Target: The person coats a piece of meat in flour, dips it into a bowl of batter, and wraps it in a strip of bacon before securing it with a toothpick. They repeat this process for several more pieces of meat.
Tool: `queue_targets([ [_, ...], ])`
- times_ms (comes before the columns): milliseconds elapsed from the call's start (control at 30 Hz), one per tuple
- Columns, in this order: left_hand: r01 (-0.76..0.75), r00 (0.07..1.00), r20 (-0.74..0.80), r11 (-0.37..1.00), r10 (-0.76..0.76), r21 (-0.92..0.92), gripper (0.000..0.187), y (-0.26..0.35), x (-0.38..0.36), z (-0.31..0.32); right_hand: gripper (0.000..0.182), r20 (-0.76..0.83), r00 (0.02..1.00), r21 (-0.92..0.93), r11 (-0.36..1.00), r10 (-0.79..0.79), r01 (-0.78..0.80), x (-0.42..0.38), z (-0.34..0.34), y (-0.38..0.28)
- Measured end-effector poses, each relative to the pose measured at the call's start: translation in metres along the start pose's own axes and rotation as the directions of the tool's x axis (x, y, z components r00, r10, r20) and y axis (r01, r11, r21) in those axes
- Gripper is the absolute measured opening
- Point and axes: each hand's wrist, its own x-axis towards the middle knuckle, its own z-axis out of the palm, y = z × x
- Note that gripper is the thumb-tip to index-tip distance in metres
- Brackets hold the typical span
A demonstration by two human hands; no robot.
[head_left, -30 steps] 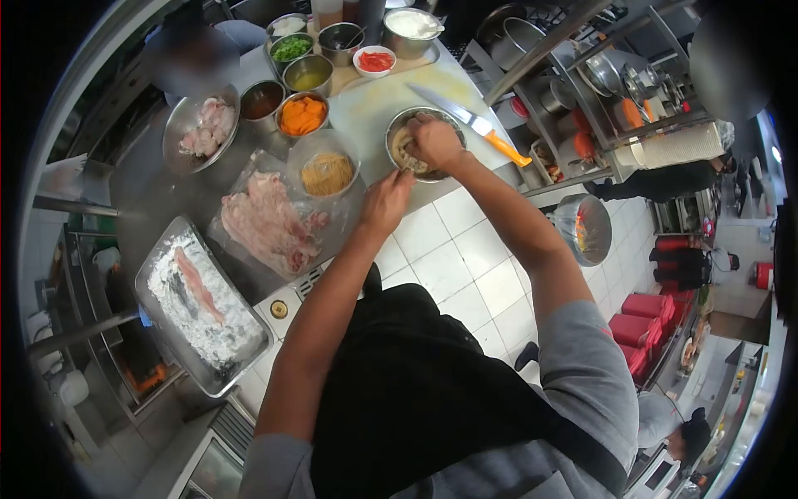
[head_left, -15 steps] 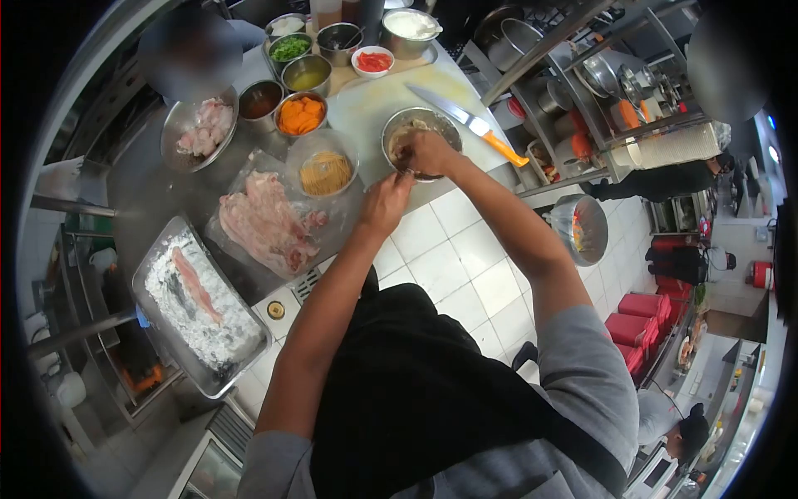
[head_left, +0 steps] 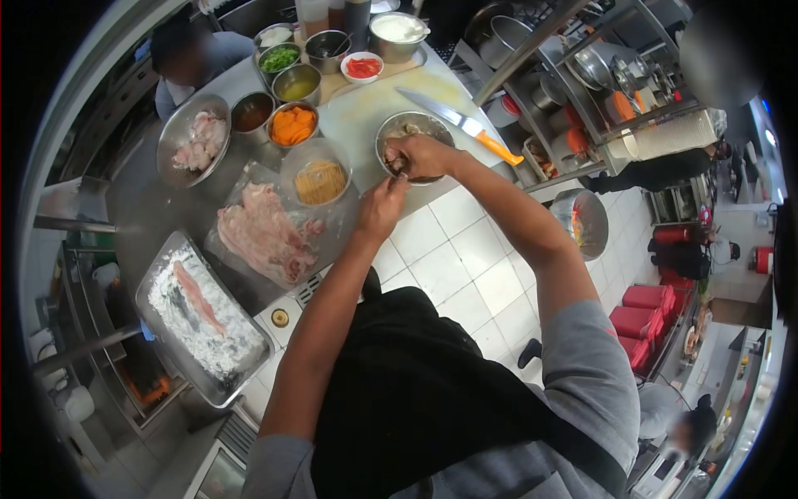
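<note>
Fingers of my right hand (head_left: 428, 156) are closed on a clump of brownish mixture (head_left: 396, 158) at the near left side of a metal bowl (head_left: 437, 126). My left hand (head_left: 382, 208) is closed in a pinch at the bowl's near rim, its fingertips close to the clump; what it grips is too small to make out. Left of the bowl stands a clear tub of thin wooden sticks (head_left: 321, 181). Pale raw meat (head_left: 264, 233) lies on a plastic sheet beside it. An orange-handled knife (head_left: 470, 126) rests on the white cutting board (head_left: 353, 108).
Far left, a metal tray (head_left: 241, 389) holds white flour and a strip of meat (head_left: 196, 298). A bowl of meat pieces (head_left: 199, 137), sliced carrots (head_left: 293, 125), red strips (head_left: 363, 66) and several sauce pots stand behind. A person (head_left: 187, 62) is across the table; shelving (head_left: 582, 108) rises at right.
My right hand has drawn back slightly toward the bowl's near left rim, and the clump now shows in its fingers. My left hand has stayed close to the rim. The view has shifted slightly.
</note>
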Motion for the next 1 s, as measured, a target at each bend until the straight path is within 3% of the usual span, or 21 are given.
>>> queue_targets([
  [33, -0.018, 1.000, -0.020, 1.000, 0.018, 0.004, 0.017, 0.000, 0.001, -0.003, 0.029, -0.005, 1.000, 0.003, 1.000, 0.000, 0.000, -0.001, -0.001, 0.002],
  [100, -0.034, 0.999, -0.037, 0.999, 0.034, 0.005, 0.016, 0.001, 0.002, -0.006, 0.037, -0.229, 0.973, 0.164, 0.986, 0.001, 0.038, -0.008, -0.006, 0.012],
  [133, -0.003, 1.000, -0.022, 1.000, 0.003, -0.003, 0.015, 0.002, 0.003, -0.007, 0.037, -0.228, 0.974, 0.166, 0.985, 0.002, 0.037, -0.012, -0.009, 0.019],
  [200, 0.029, 1.000, -0.003, 1.000, -0.029, -0.010, 0.014, 0.000, 0.001, -0.007, 0.041, -0.254, 0.950, 0.470, 0.881, 0.182, -0.044, -0.017, -0.016, 0.036],
  [267, -0.018, 1.000, -0.020, 1.000, 0.019, 0.018, 0.015, -0.004, 0.001, -0.003, 0.038, -0.283, 0.920, 0.568, 0.820, 0.272, -0.067, -0.022, -0.015, 0.048],
  [367, -0.016, 1.000, -0.008, 1.000, 0.016, 0.003, 0.015, -0.003, 0.002, -0.006, 0.042, -0.337, 0.922, 0.272, 0.957, 0.190, -0.098, -0.033, -0.028, 0.021],
  [400, -0.021, 1.000, -0.006, 1.000, 0.021, -0.001, 0.015, -0.004, 0.002, -0.006, 0.042, -0.340, 0.920, 0.270, 0.957, 0.194, -0.102, -0.036, -0.022, 0.017],
  [467, -0.010, 1.000, -0.006, 1.000, 0.010, 0.006, 0.015, -0.005, 0.002, -0.005, 0.037, -0.423, 0.894, -0.195, 0.978, -0.149, 0.070, -0.036, -0.014, 0.012],
  [533, -0.008, 1.000, 0.014, 1.000, 0.008, 0.014, 0.015, -0.004, 0.003, -0.008, 0.034, -0.376, 0.916, -0.175, 0.981, -0.140, 0.078, -0.035, -0.006, 0.010],
  [600, -0.006, 0.999, 0.035, 1.000, 0.005, 0.025, 0.016, -0.002, 0.004, -0.010, 0.028, -0.195, 0.952, -0.349, 0.924, -0.235, 0.157, -0.033, -0.001, 0.008],
  [633, -0.004, 1.000, 0.027, 1.000, 0.004, 0.001, 0.016, -0.001, 0.004, -0.011, 0.028, -0.059, 0.981, -0.266, 0.950, -0.183, 0.161, -0.030, -0.003, 0.004],
  [733, 0.001, 1.000, 0.029, 1.000, 0.000, -0.027, 0.014, 0.001, 0.002, -0.014, 0.034, 0.045, 0.957, -0.359, 0.889, -0.287, 0.284, -0.021, 0.004, 0.011],
  [867, 0.014, 0.999, 0.036, 1.000, -0.014, 0.007, 0.012, 0.001, 0.003, -0.010, 0.041, 0.117, 0.977, -0.432, 0.877, -0.176, 0.210, -0.014, 0.000, 0.005],
  [933, 0.022, 0.998, 0.059, 0.999, -0.024, 0.030, 0.012, -0.001, 0.006, -0.010, 0.041, 0.115, 0.992, -0.443, 0.892, -0.045, 0.092, -0.017, -0.003, 0.005],
  [1000, 0.033, 0.996, 0.081, 0.998, -0.037, 0.050, 0.013, -0.004, 0.005, -0.009, 0.041, 0.120, 0.992, -0.444, 0.892, -0.033, 0.083, -0.018, -0.004, 0.008],
])
